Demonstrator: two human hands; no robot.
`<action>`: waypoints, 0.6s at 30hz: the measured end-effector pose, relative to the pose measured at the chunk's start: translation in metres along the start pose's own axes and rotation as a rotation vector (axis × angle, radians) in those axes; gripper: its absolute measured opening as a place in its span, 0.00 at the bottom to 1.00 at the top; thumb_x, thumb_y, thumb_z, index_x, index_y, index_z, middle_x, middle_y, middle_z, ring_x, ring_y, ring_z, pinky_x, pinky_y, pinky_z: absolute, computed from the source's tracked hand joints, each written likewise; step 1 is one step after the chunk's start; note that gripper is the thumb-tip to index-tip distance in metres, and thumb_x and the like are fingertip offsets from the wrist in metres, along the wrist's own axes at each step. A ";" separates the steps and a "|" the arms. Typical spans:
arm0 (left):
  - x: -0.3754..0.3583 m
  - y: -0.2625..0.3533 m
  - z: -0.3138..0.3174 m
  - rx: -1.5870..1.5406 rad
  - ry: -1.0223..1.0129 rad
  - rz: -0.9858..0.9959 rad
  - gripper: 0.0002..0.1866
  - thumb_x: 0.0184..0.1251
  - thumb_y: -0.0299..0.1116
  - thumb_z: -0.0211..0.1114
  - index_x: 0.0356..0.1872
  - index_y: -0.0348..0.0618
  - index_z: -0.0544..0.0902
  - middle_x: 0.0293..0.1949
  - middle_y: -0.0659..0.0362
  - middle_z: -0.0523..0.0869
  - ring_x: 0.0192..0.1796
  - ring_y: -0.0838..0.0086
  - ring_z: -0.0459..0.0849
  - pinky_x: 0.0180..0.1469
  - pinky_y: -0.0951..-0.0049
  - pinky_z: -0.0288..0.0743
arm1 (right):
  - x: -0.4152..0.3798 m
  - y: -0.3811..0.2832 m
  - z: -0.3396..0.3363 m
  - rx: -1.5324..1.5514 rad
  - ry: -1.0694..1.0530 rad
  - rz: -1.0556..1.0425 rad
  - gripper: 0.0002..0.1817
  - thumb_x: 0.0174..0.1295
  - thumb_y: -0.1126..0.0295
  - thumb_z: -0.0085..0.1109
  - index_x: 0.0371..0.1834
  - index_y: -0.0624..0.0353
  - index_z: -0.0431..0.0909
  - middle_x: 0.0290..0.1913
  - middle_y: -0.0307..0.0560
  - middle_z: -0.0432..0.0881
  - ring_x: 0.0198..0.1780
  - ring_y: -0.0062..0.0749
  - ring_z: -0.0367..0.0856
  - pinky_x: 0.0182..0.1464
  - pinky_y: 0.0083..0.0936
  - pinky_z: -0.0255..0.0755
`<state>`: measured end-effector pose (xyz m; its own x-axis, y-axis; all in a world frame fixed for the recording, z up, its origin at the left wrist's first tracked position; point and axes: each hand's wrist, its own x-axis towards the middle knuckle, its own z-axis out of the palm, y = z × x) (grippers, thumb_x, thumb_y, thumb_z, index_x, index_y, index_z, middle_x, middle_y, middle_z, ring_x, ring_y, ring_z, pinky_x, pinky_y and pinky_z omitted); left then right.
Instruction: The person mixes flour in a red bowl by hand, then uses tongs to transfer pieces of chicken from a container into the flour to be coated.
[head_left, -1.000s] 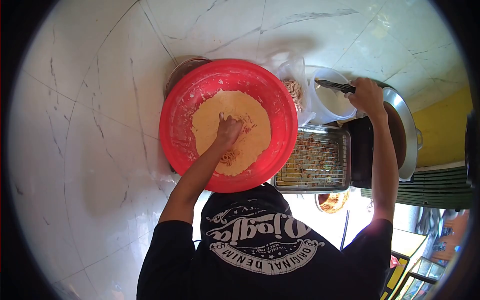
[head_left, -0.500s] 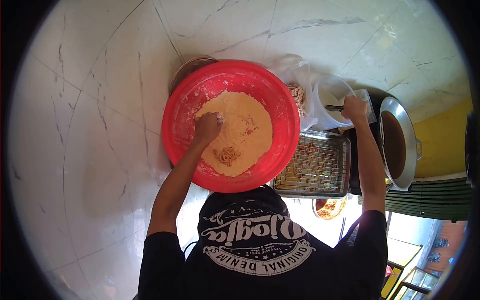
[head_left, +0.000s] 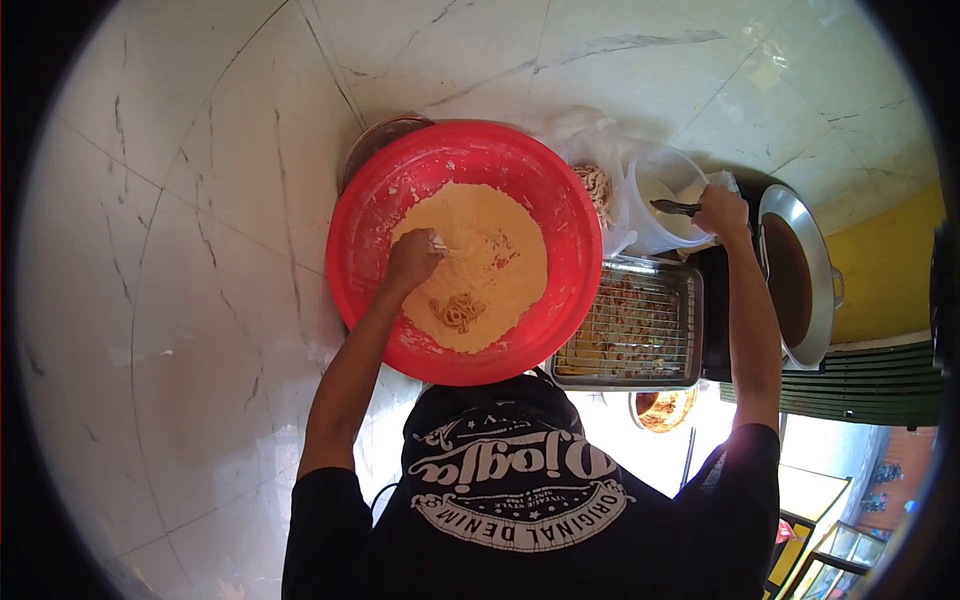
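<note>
My left hand [head_left: 412, 258] is closed above the pale yellow flour [head_left: 490, 215] in a wide red basin [head_left: 352, 210]. White powder coats its fingertips, and I cannot tell what is pinched in them. A small heap of floured strips [head_left: 457, 312] lies on the flour close below that hand. My right hand [head_left: 722, 212] grips a dark-handled utensil [head_left: 676, 208] over a translucent white bucket [head_left: 650, 228], which has pale liquid inside. The utensil's far end is hard to make out against the bucket.
Between basin and bucket sits a clear plastic bag of pale strips [head_left: 594, 188]. A wire rack over a metal tray [head_left: 697, 330] with crumbs stands below them. At the right is a large metal wok [head_left: 825, 270] of brown liquid. A container with orange-red residue [head_left: 662, 410] is lower down.
My right hand has shifted slightly right with the utensil, showing more of its dark handle. My left hand has hardly moved, staying closed over the flour.
</note>
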<state>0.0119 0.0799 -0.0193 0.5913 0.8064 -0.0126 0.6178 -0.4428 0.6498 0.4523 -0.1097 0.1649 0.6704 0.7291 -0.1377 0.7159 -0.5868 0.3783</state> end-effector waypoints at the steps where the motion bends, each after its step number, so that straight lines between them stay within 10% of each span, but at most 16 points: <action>1: -0.003 0.003 0.000 -0.075 -0.041 -0.032 0.10 0.54 0.29 0.70 0.34 0.36 0.80 0.30 0.49 0.85 0.38 0.59 0.85 0.41 0.64 0.76 | -0.004 0.001 -0.005 0.020 -0.007 0.015 0.19 0.49 0.65 0.63 0.46 0.55 0.81 0.49 0.49 0.84 0.52 0.45 0.83 0.51 0.38 0.78; 18: -0.008 -0.014 0.004 -0.298 -0.112 0.021 0.08 0.57 0.25 0.67 0.37 0.33 0.82 0.31 0.50 0.86 0.35 0.64 0.86 0.39 0.68 0.75 | -0.002 -0.020 0.020 -0.045 -0.052 0.006 0.16 0.50 0.66 0.62 0.44 0.55 0.83 0.47 0.51 0.84 0.50 0.45 0.84 0.50 0.38 0.79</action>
<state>0.0004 0.0785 -0.0311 0.6661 0.7426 -0.0693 0.4355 -0.3118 0.8445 0.4405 -0.1068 0.1394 0.6845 0.7058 -0.1824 0.7034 -0.5737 0.4197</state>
